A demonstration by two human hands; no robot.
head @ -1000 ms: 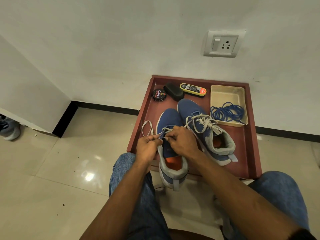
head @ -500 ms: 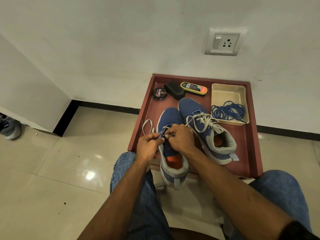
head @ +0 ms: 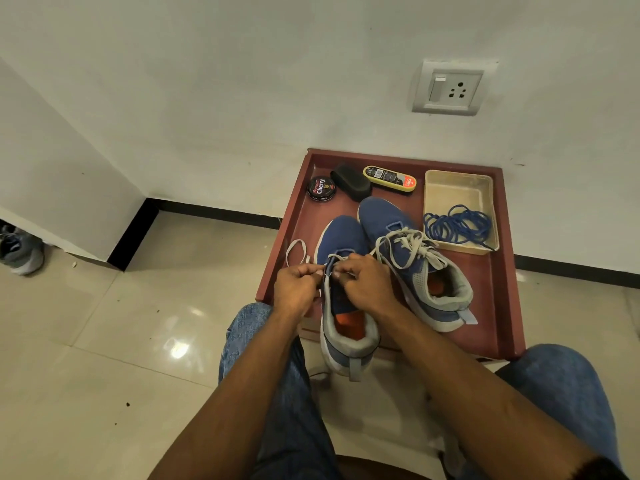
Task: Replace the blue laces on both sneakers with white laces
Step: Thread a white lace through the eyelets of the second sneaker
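At the centre of the frame, your left hand and right hand both pinch the white lace with curled fingers over the near sneaker, low on its eyelets. The far sneaker is already laced white; the blue laces lie in the beige tray, right of centre. Pull unevenly and one end could slip out of its eyelet.

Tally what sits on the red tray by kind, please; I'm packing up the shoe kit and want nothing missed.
Sneakers: 2, the near sneaker and the far sneaker
Polish tin: 1
Black sponge: 1
Yellow brush: 1
Beige tub: 1
Blue laces bundle: 1
Total: 7
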